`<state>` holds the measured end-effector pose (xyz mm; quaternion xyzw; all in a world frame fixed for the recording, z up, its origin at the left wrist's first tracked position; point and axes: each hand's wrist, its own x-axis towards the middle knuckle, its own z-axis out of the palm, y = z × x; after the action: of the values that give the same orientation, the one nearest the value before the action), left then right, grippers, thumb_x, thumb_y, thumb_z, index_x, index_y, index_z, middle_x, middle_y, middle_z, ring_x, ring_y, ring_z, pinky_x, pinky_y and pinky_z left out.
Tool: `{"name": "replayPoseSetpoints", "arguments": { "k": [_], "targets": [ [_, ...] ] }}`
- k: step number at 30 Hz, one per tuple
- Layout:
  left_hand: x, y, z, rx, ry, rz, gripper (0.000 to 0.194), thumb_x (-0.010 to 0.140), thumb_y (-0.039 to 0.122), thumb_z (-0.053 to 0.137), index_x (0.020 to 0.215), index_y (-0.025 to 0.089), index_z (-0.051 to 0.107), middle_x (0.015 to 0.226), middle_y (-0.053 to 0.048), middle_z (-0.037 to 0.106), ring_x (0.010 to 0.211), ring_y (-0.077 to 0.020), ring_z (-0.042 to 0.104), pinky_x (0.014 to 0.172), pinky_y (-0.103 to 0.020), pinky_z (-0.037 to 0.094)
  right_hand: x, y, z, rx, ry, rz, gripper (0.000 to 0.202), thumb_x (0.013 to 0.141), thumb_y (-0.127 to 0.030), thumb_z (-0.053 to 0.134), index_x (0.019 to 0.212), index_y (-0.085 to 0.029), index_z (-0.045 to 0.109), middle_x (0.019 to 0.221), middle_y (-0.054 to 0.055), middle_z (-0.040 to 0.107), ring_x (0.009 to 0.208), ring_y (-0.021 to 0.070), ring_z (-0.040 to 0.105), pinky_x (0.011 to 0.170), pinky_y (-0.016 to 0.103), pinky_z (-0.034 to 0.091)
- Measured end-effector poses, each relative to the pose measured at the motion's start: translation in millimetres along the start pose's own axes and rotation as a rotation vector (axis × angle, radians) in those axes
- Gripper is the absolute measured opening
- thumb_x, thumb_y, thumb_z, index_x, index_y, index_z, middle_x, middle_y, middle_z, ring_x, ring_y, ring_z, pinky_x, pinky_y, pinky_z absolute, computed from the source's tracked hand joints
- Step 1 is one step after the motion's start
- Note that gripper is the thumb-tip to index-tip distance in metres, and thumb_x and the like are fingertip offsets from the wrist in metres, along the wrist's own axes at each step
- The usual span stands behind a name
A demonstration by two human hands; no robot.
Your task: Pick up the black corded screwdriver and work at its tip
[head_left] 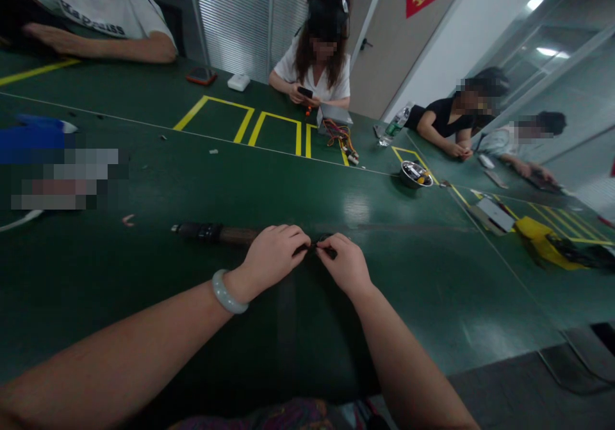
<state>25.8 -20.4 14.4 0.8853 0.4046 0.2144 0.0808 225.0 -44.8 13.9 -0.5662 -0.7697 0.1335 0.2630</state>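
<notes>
My left hand (276, 250) is closed in a pinch over the right part of a long dark rod-like thing (237, 235), which lies on the green table (192, 289). This thing has a metal tip at its left end, black ringed sections and a brownish stretch; my left hand hides part of it. Just to the right, my right hand (343, 260) pinches too, its fingertips almost meeting those of the left. Something small and dark shows between the fingertips, too small to name. A pale bangle (229, 292) circles my left wrist.
Across the table sit several people, one holding a phone (305, 92). A metal bowl (416, 174), a bottle (396, 124), a grey box with wires (335, 117) and a yellow item (542, 244) stand farther off. At left lies a blue item (33, 140).
</notes>
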Motion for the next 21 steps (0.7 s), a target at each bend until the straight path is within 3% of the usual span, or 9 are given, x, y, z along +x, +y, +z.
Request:
{"name": "replayPoseSetpoints", "arguments": {
  "k": [7,21],
  "targets": [
    [-0.7,-0.5,0.1,-0.045,0.025,0.002,0.010,0.089,0.023,0.057,0.098,0.023,0.063,0.098,-0.002,0.065,0.093,-0.0212,0.060,0.082,-0.037,0.043,0.0,-1.2,2.3,0.017,-0.050,-0.058,0.007,0.085,-0.018,0.061,0.087,-0.023,0.065,0.089,0.000,0.066,0.084,0.0146,0.061,0.077,0.027,0.045],
    [-1.9,-2.5,1.0,-0.021,0.016,0.010,0.008,0.091,0.026,0.056,0.095,0.021,0.061,0.096,-0.002,0.064,0.090,-0.0205,0.059,0.080,-0.035,0.041,-0.7,-5.0,4.3,0.068,-0.026,-0.004,0.006,0.084,-0.020,0.061,0.087,-0.022,0.066,0.088,0.001,0.068,0.085,0.0156,0.062,0.078,0.029,0.047]
  ]
}}
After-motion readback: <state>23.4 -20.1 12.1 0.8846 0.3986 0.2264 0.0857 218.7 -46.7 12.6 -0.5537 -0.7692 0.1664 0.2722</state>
